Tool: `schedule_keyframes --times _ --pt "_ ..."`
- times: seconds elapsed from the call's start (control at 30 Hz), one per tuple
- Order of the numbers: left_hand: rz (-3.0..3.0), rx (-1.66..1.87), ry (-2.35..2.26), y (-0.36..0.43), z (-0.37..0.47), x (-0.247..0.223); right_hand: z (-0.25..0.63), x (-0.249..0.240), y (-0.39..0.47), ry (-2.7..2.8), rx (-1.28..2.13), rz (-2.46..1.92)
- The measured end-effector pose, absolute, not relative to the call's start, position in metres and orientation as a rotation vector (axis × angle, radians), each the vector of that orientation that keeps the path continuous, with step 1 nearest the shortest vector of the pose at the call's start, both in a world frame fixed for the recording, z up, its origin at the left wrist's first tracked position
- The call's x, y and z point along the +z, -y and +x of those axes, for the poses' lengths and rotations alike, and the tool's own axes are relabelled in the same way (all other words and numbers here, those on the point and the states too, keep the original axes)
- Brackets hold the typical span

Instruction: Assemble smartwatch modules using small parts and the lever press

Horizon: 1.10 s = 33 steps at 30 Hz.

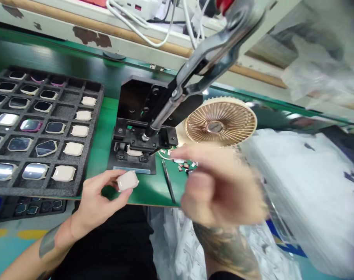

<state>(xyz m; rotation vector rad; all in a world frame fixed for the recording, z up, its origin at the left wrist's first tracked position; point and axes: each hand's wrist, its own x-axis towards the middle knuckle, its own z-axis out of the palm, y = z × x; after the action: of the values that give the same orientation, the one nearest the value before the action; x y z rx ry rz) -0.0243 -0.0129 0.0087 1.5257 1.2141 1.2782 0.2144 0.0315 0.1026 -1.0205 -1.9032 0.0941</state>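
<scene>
My left hand [102, 198] pinches a pale smartwatch case [128, 181] between thumb and fingers, just in front of the black lever press [144, 134]. Another pale case [134, 151] sits in the press under its head. To the right of the press is my right hand [223, 184], smeared by motion, with the index finger reaching left; whether it holds anything is unclear. Below that finger, black tweezers [168, 182] lie on the green mat [147, 190] beside small scattered reddish and white pieces [185, 166].
A dark foam tray [87, 134] of watches and pale cases covers the left side. The press's metal lever [191, 74] slants up to the right. Behind my right hand stands a beige fan [220, 121]; plastic bags [296, 167] lie at far right. White cables [147, 37] hang at the back.
</scene>
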Motion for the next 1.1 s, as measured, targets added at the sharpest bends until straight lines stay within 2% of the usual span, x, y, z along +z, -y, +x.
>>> schedule_keyframes --times 0.1,0.23,0.33,0.57,0.73,0.87,1.0,1.1 --pt "1.744 1.376 -1.258 0.017 -0.034 0.006 0.207 0.069 -0.026 2.247 0.149 -0.909" --pt "1.907 1.42 -1.235 0.014 -0.032 0.01 0.193 0.019 -0.051 2.488 0.175 -1.131" --pt "2.01 1.452 -1.242 0.011 -0.029 0.016 0.187 0.002 -0.067 2.478 0.169 -1.276" --pt "2.089 1.234 -1.461 0.001 -0.027 0.016 0.204 0.022 -0.028 2.149 0.247 -1.245" --pt "2.401 0.734 -1.625 -0.035 0.004 0.028 0.221 0.029 0.0 2.024 0.149 -1.218" --pt "2.401 0.429 -1.597 -0.055 0.019 0.04 0.229 0.026 -0.001 2.065 0.132 -1.189" --pt "2.377 0.461 -1.503 -0.049 0.009 0.044 0.232 0.026 -0.01 2.066 0.043 -1.154" --pt "2.063 0.767 -1.179 -0.029 -0.004 0.05 0.224 0.033 -0.014 2.111 -0.048 -1.016"
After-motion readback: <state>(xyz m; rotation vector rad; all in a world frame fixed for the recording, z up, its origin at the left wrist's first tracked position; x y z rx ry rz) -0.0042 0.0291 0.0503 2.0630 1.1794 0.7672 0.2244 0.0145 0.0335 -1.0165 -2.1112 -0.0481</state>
